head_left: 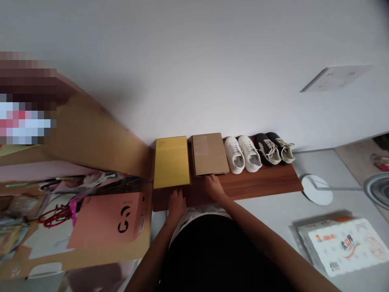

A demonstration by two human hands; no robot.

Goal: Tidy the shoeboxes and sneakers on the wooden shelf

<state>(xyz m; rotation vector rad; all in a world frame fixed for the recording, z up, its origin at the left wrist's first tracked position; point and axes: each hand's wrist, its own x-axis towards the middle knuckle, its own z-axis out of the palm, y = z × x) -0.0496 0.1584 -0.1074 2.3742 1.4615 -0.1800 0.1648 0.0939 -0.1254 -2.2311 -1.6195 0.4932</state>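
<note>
A yellow box (172, 162) and a brown cardboard box (209, 155) lie side by side on a dark reddish-brown wooden board (255, 182), their far ends close to the wall. My left hand (177, 201) is at the near side of the yellow box, fingers extended toward its front edge. Against the near edge of the brown box rest the fingertips of my right hand (213, 186). Neither hand grips anything that I can see. Right of the brown box stand a pair of white sneakers (243, 154) and a pair of black sneakers (275, 149) with pale laces.
To the left, a shelf (109, 253) holds a pink box (106, 221), a red cord (56, 215) and assorted items. A white wrapped pack (348, 245) and a round white base (317, 190) are at right, near a fan (378, 190). The wall carries a socket plate (337, 78).
</note>
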